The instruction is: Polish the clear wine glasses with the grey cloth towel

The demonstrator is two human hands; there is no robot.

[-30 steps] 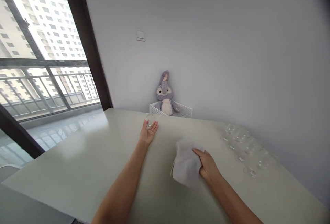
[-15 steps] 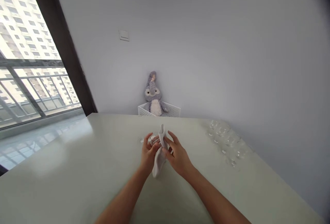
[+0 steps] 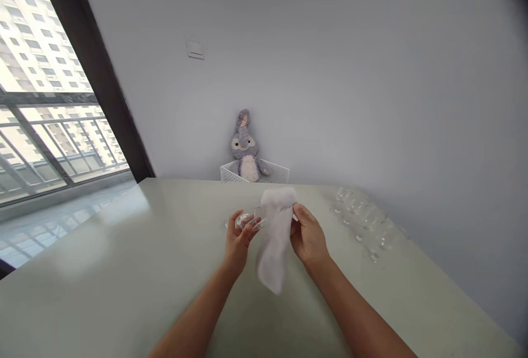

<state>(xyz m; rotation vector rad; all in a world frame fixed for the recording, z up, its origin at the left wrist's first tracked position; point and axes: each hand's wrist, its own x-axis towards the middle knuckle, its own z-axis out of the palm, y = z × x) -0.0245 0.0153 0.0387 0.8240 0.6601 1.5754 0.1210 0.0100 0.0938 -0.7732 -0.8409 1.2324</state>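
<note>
Above the pale counter (image 3: 103,292), the left hand (image 3: 238,242) curls closed around a clear glass (image 3: 249,219), holding it on its side. Just beside it hangs a white cloth (image 3: 275,240), clamped near its top by the right hand (image 3: 308,235). Clustered glasses (image 3: 363,218) stand toward the counter's right edge; beyond the far edge, a plush toy (image 3: 244,149) sits in a white basket (image 3: 254,173).

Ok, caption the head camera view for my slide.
Left hand holds a clear glass; right hand holds a white cloth beside it.
</note>
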